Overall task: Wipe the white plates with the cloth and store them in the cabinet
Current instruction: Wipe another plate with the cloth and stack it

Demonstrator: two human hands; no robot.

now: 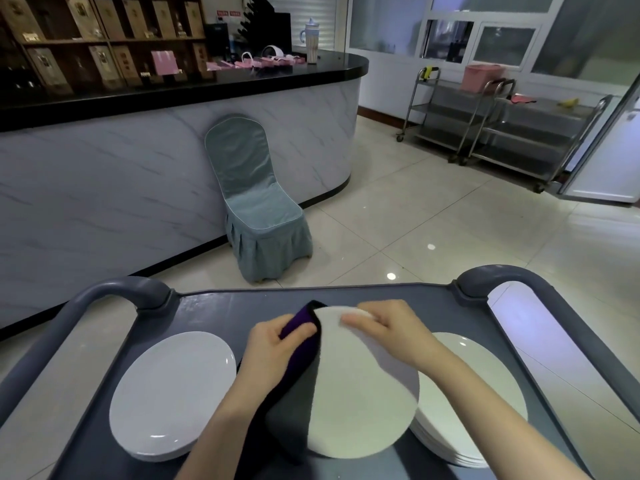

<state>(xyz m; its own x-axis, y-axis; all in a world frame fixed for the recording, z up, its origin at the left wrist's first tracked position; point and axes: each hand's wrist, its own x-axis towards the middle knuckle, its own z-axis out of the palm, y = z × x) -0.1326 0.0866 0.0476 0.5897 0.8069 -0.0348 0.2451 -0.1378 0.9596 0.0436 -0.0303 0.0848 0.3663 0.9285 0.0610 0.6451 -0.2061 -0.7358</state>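
A white plate (pixel 360 393) is held tilted above the grey cart (pixel 221 306) in the middle of the head view. My right hand (pixel 388 329) grips its far rim. My left hand (pixel 273 351) presses a dark purple and grey cloth (pixel 294 403) against the plate's left edge; the cloth hangs down over that side. A short stack of white plates (pixel 173 393) lies on the cart to the left. A taller stack of white plates (pixel 471 403) lies to the right, partly behind my right arm.
The cart has raised grey handles at both far corners (pixel 138 289). A blue-covered chair (pixel 258 202) stands against a marble-fronted counter (pixel 138 168) ahead. Steel trolleys (pixel 502 126) stand at the far right on the tiled floor.
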